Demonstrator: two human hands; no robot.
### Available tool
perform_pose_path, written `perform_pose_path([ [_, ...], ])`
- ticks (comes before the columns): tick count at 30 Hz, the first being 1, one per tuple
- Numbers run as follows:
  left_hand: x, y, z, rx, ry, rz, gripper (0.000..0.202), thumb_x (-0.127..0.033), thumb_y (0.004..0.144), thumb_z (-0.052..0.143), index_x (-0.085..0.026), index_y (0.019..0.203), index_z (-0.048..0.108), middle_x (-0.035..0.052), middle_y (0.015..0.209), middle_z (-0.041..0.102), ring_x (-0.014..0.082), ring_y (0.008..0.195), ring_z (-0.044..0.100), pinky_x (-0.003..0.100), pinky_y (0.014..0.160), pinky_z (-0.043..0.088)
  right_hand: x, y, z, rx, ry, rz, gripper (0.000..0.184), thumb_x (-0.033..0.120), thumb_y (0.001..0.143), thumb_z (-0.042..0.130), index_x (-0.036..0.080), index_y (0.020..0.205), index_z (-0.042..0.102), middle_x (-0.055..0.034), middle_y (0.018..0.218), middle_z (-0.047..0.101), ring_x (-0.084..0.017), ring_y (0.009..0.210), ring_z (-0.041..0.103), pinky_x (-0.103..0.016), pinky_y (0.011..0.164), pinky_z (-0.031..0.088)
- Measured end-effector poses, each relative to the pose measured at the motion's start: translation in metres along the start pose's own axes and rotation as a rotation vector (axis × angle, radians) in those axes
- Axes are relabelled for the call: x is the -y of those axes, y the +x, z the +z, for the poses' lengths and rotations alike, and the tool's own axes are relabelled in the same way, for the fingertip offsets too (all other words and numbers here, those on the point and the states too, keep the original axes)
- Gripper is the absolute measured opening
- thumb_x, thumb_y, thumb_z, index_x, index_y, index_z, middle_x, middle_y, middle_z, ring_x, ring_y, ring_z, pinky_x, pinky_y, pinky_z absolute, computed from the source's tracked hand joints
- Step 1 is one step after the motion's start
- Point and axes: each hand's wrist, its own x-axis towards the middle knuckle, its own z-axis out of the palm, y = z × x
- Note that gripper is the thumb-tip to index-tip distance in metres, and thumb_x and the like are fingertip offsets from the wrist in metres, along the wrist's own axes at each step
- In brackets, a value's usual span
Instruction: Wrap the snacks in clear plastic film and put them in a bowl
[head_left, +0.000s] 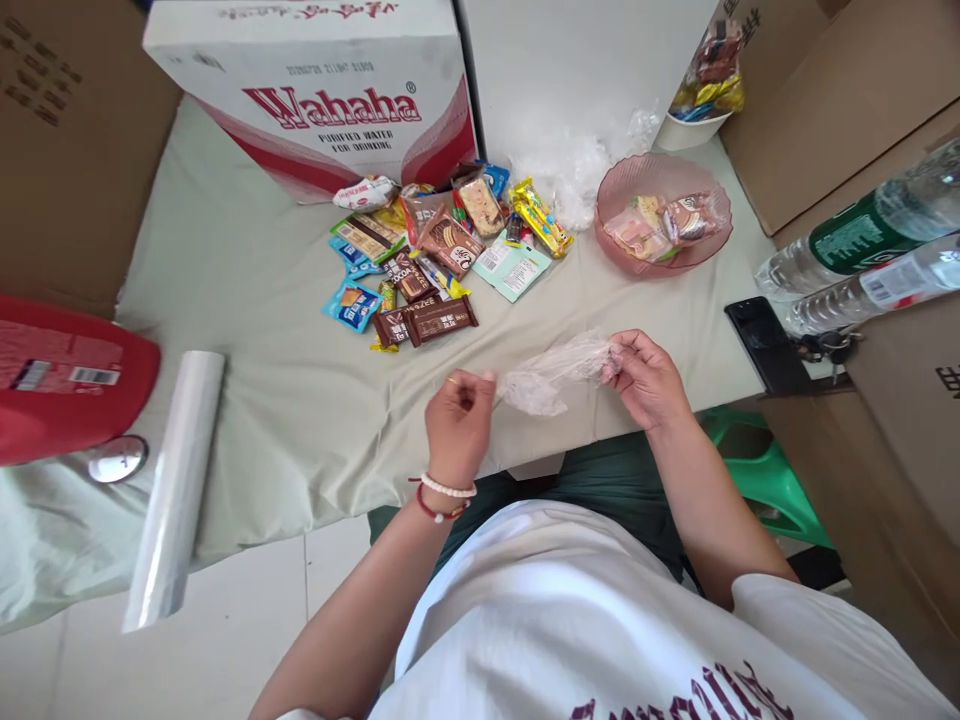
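Observation:
A crumpled clear plastic bag (551, 378) stretches between my two hands, over the front edge of the cloth-covered table (285, 400). My right hand (646, 378) pinches the bag's right end between thumb and fingers. Curled closed at the bag's left end is my left hand (459, 415); whether a thin edge of the film is in its fingers is hard to make out. Beyond the hands lies a pile of wrapped snacks, with a brown wafer packet (442, 318) closest. A pink translucent bowl (607, 225) behind my right hand holds several wrapped snacks.
A white and red water carton (330, 110) stands at the back, beside a heap of clear plastic bags (566, 175). On the left are a roll of clear film (176, 480) and a red container (67, 380). A phone (765, 340) and plastic bottles (855, 240) lie right.

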Motion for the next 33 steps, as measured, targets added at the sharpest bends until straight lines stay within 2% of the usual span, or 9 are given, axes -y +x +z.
perform_pose_path([
  [4,-0.012,-0.002,0.022,0.234,0.483,0.089,0.052,-0.059,0.097,0.052,-0.023,0.061,0.049,0.0011,0.059,0.055,0.018,0.061,0.054,0.031,0.062,0.031,-0.007,-0.008,0.008,0.004,0.011,0.029,0.04,0.045,0.067,0.093,0.023,0.083,0.064,0.0059,0.069,0.059,-0.008,0.058,0.054,-0.022,0.059,0.049],
  [9,-0.002,0.007,0.04,0.304,0.774,0.069,0.03,-0.048,0.092,0.062,-0.023,0.076,0.065,0.0087,0.076,0.072,0.0267,0.076,0.067,0.033,0.065,0.038,-0.013,-0.014,0.005,-0.015,-0.053,0.021,0.041,0.049,0.068,0.092,0.023,0.085,0.065,0.0045,0.071,0.061,-0.009,0.06,0.055,-0.022,0.059,0.05],
  [13,0.01,0.004,0.026,0.349,0.45,0.059,0.017,-0.035,0.089,0.062,-0.022,0.08,0.066,0.0036,0.073,0.07,0.0199,0.069,0.063,0.03,0.065,0.04,-0.012,-0.013,-0.007,-0.06,-0.089,-0.01,0.039,0.047,0.069,0.091,0.023,0.084,0.064,0.0045,0.069,0.059,-0.009,0.06,0.054,-0.022,0.059,0.051],
  [18,0.016,0.0,-0.019,0.413,-0.207,-0.046,0.036,-0.054,0.079,0.076,-0.02,0.08,0.064,-0.0041,0.063,0.056,0.0095,0.054,0.046,0.024,0.055,0.037,0.0,-0.006,-0.022,-0.117,-0.096,-0.041,0.039,0.044,0.067,0.093,0.023,0.084,0.065,0.0043,0.072,0.059,-0.008,0.061,0.054,-0.021,0.058,0.052],
  [22,0.03,0.0,-0.063,0.287,-0.225,-0.082,0.04,-0.054,0.073,0.081,-0.019,0.085,0.066,-0.0058,0.061,0.053,0.0084,0.053,0.042,0.023,0.054,0.035,0.008,0.004,-0.027,-0.104,-0.144,0.002,0.04,0.043,0.063,0.095,0.022,0.084,0.068,0.003,0.076,0.064,-0.007,0.06,0.056,-0.019,0.055,0.052],
  [27,0.053,-0.006,-0.099,0.045,0.112,-0.1,0.027,-0.044,0.078,0.071,-0.02,0.089,0.066,-0.0022,0.073,0.059,0.0128,0.062,0.051,0.027,0.061,0.043,0.004,0.009,-0.011,-0.066,-0.246,0.034,0.039,0.043,0.062,0.093,0.021,0.083,0.068,0.0026,0.076,0.064,-0.008,0.06,0.058,-0.017,0.049,0.051],
  [29,0.051,-0.012,-0.101,-0.167,0.277,0.03,0.022,-0.036,0.08,0.066,-0.021,0.096,0.065,0.0029,0.09,0.063,0.017,0.075,0.058,0.032,0.071,0.049,0.002,0.009,-0.001,-0.052,-0.3,0.034,0.038,0.043,0.063,0.092,0.021,0.082,0.068,0.003,0.072,0.062,-0.008,0.06,0.058,-0.017,0.047,0.049],
  [31,0.042,-0.022,-0.094,-0.354,0.383,0.277,0.025,-0.031,0.081,0.064,-0.02,0.104,0.063,0.0094,0.107,0.062,0.0235,0.096,0.062,0.039,0.085,0.052,0.0,0.009,0.007,-0.044,-0.342,0.017,0.037,0.043,0.065,0.091,0.021,0.081,0.067,0.0032,0.069,0.06,-0.009,0.057,0.056,-0.016,0.043,0.046],
  [33,0.028,-0.033,-0.078,-0.371,0.43,0.539,0.033,-0.032,0.084,0.067,-0.019,0.114,0.061,0.0147,0.118,0.06,0.0298,0.115,0.06,0.046,0.1,0.049,0.001,0.009,0.015,-0.036,-0.36,-0.005,0.036,0.044,0.067,0.091,0.021,0.08,0.066,0.0032,0.067,0.06,-0.008,0.053,0.053,-0.016,0.039,0.042],
])
